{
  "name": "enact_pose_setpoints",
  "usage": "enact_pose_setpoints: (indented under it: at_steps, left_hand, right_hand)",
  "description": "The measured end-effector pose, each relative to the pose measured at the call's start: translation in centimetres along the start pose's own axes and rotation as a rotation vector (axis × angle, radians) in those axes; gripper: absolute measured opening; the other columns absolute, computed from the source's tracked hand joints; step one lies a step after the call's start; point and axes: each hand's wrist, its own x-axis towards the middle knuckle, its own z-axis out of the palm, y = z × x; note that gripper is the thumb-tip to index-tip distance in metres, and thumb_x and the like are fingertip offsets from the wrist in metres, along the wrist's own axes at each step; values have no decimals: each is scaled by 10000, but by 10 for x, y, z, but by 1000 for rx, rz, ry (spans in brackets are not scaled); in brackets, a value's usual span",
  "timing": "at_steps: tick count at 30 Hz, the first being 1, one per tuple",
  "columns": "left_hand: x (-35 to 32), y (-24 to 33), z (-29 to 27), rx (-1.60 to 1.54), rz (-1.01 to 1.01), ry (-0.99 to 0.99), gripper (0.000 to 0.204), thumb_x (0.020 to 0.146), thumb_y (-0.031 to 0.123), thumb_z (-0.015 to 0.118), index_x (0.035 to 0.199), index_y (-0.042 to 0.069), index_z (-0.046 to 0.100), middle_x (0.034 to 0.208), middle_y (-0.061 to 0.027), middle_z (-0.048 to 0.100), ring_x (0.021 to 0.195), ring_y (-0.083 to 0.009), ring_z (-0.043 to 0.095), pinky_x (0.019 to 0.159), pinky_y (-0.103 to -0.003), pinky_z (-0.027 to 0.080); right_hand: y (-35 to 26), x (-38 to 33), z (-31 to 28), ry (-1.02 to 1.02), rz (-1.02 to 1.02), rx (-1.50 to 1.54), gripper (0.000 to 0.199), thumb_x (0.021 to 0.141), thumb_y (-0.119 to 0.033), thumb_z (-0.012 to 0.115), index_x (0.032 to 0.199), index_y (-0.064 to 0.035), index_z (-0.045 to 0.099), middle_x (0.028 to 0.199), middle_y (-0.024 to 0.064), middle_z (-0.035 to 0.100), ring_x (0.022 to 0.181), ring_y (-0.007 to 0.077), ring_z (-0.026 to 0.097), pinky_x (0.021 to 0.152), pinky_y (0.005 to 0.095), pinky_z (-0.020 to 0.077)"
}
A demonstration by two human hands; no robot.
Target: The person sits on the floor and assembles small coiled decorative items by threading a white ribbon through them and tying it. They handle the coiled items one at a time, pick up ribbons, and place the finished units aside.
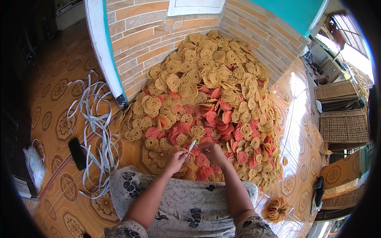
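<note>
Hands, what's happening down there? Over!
Left hand pinching slim white piece. Right hand close by, grip unclear. Tan and pink lacy discs heaped ahead. Nothing visibly blocking the hands.

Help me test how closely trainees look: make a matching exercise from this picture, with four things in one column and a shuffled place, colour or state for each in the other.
Things
1. Straps
2. Heap of coiled discs
3. Smartphone
4. Small round bundle of coiled discs

Place, colour or state
A. On the floor, right of the person's lap
B. Black, lying flat
C. Against the brick-patterned walls
D. White and tangled

Pairs: 1-D, 2-C, 3-B, 4-A
</note>
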Motion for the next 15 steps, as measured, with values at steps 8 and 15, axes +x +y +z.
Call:
enact_pose_setpoints:
  at_steps: [8, 15]
  left_hand:
    - [2, 8, -10, 1, -129, 46, 209, 998, 128, 516, 1017, -26, 655, 750, 1, 627, 613, -72, 561, 576, -229, 466]
    - [2, 8, -6, 9, -98, 8, 230, 1001, 158, 523, 1040, -20, 663, 741, 0, 624, 587, -63, 553, 562, -229, 453]
  right_hand:
    - [26, 56, 21, 466, -109, -595, 280, 789, -142, 745, 982, 18, 621, 785, 150, 638, 701, 276, 612, 649, 368, 490]
    - [-8, 27, -1, 196, 219, 28, 262, 797, -159, 765, 869, 24, 593, 647, 48, 548, 592, 113, 467, 554, 301, 394]
